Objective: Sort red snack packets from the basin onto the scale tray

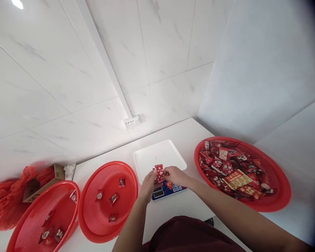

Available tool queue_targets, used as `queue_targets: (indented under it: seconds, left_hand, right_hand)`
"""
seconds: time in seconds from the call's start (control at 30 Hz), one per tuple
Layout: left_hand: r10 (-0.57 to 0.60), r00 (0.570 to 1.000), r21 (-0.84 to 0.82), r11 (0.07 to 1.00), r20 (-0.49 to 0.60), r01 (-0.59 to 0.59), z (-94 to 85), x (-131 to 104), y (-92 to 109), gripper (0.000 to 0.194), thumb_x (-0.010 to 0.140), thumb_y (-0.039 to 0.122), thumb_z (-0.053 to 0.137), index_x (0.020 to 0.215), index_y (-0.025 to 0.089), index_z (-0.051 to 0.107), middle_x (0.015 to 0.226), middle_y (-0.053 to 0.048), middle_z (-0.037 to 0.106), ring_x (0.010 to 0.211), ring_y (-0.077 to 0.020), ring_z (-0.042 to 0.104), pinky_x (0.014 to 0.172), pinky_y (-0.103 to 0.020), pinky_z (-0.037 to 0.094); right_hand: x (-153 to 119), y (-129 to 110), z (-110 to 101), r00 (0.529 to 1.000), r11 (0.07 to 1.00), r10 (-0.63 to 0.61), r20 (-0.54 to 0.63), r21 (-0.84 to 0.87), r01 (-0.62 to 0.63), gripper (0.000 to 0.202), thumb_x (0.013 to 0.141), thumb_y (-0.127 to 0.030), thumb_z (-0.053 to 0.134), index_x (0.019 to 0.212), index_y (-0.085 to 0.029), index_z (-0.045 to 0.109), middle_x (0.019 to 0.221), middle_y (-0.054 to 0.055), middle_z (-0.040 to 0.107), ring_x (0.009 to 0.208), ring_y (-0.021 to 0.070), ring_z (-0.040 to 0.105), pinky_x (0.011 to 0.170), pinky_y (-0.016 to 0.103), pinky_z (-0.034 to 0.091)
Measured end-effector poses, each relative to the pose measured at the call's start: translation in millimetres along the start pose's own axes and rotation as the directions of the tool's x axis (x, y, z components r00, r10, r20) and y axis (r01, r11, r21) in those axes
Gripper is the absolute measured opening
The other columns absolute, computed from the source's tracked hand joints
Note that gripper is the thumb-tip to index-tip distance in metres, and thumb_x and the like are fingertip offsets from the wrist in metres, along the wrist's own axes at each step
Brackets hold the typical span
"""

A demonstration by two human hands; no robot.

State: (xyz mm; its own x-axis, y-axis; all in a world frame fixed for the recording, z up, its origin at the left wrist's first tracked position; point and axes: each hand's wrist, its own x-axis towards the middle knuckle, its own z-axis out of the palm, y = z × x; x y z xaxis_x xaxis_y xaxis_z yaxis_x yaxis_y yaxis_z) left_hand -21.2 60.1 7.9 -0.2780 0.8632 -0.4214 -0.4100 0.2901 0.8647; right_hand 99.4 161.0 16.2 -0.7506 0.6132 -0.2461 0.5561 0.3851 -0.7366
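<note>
A small red candy packet (159, 172) with pale round prints is held upright between my two hands. My left hand (148, 186) grips its left edge, fingers closed, and a darker bit of wrapper may show by those fingers. On the packet's right side, my right hand (175, 175) pinches the edge. Both hands are over the front of a weighing scale with a white tray (157, 152) and a blue key panel (164, 193). Beneath my right hand an orange-red packet (169, 184) shows, partly covered; whether it is held or lies on the panel I cannot tell.
To the right stands a red basket (283, 185) heaped with red packets. A red basket (107, 232) with several packets sits left of the scale, and another red basket (23, 238) is beyond it. Red plastic bags (5, 199) and a cardboard box (59, 172) lie far left.
</note>
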Motion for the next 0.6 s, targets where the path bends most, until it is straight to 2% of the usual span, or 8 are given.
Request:
queue_targets:
  seconds: [0.1,0.2,0.3,0.37,0.43,0.5,0.57,0.6]
  left_hand:
    - [0.028,0.999,0.09,0.995,0.03,-0.03,9.4,-2,-3,0.04,0.07,0.048,0.059,0.096,0.017,0.062,0.095,-0.008,0.065,0.082,-0.0188,0.06,0.07,-0.031,0.049]
    - [0.109,0.981,0.152,0.985,-0.162,-0.084,0.5,-3,1,0.041,0.067,0.047,0.062,0.094,0.016,0.061,0.088,-0.007,0.064,0.075,-0.0174,0.06,0.067,-0.031,0.05]
    - [0.258,0.895,0.329,0.935,-0.365,-0.135,-30.7,-10,12,0.043,0.067,0.048,0.06,0.094,0.015,0.059,0.082,-0.006,0.063,0.07,-0.0182,0.06,0.066,-0.034,0.051]
    - [0.315,0.819,0.457,0.887,-0.48,-0.073,-58.1,-18,20,0.044,0.07,0.051,0.054,0.097,0.016,0.058,0.082,-0.007,0.063,0.075,-0.0218,0.061,0.071,-0.037,0.05]
    - [0.335,0.734,0.576,0.812,-0.591,0.093,-83.3,-28,25,0.049,0.074,0.053,0.048,0.107,0.018,0.056,0.095,-0.011,0.064,0.089,-0.0288,0.06,0.079,-0.044,0.047]
    - [0.351,0.697,0.654,0.723,-0.625,0.223,-98.9,-34,26,0.059,0.076,0.053,0.044,0.125,0.02,0.044,0.12,-0.017,0.054,0.11,-0.0353,0.05,0.088,-0.05,0.04]
    - [0.417,0.668,0.72,0.642,-0.617,0.264,-100.0,-35,23,0.07,0.076,0.052,0.044,0.135,0.017,0.029,0.14,-0.02,0.03,0.128,-0.0384,0.027,0.098,-0.055,0.029]
    - [0.449,0.678,0.751,0.616,-0.583,0.238,-94.2,-34,21,0.072,0.076,0.05,0.046,0.137,0.016,0.026,0.144,-0.02,0.022,0.132,-0.0376,0.017,0.101,-0.055,0.024]
  right_hand:
    - [-8,-3,5,0.999,0.997,-0.048,0.01,0.064,0.047,0.009,0.07,-0.02,0.055,0.066,-0.016,0.063,0.066,0.003,0.066,0.061,0.0143,0.056,0.055,0.022,0.036]
    - [-16,2,7,1.0,0.98,0.023,0.005,0.2,-0.024,0.009,0.07,-0.023,0.058,0.071,-0.016,0.063,0.069,0.003,0.065,0.062,0.0129,0.056,0.056,0.022,0.037]
    - [-28,11,2,0.991,0.908,0.133,0.007,0.4,-0.125,0.011,0.072,-0.026,0.058,0.074,-0.016,0.062,0.069,0.002,0.063,0.059,0.0105,0.053,0.055,0.021,0.038]
    - [-37,18,-2,0.977,0.833,0.214,-0.016,0.526,-0.173,0.01,0.073,-0.025,0.057,0.072,-0.015,0.06,0.066,0.0,0.06,0.057,0.0088,0.05,0.054,0.021,0.038]
    - [-44,27,-5,0.95,0.743,0.309,-0.037,0.633,-0.217,0.01,0.073,-0.025,0.057,0.07,-0.015,0.058,0.062,-0.002,0.056,0.054,0.0076,0.047,0.054,0.021,0.037]
    - [-47,34,-5,0.919,0.643,0.392,-0.041,0.727,-0.241,0.012,0.072,-0.027,0.059,0.069,-0.016,0.056,0.06,-0.003,0.053,0.052,0.0072,0.046,0.053,0.021,0.037]
    - [-47,41,-3,0.9,0.55,0.434,-0.034,0.801,-0.235,0.016,0.07,-0.031,0.061,0.069,-0.017,0.054,0.059,-0.004,0.052,0.051,0.0075,0.046,0.053,0.022,0.038]
    - [-47,43,-2,0.896,0.518,0.442,-0.031,0.825,-0.228,0.018,0.069,-0.033,0.062,0.069,-0.017,0.053,0.059,-0.004,0.052,0.05,0.0078,0.047,0.053,0.022,0.039]
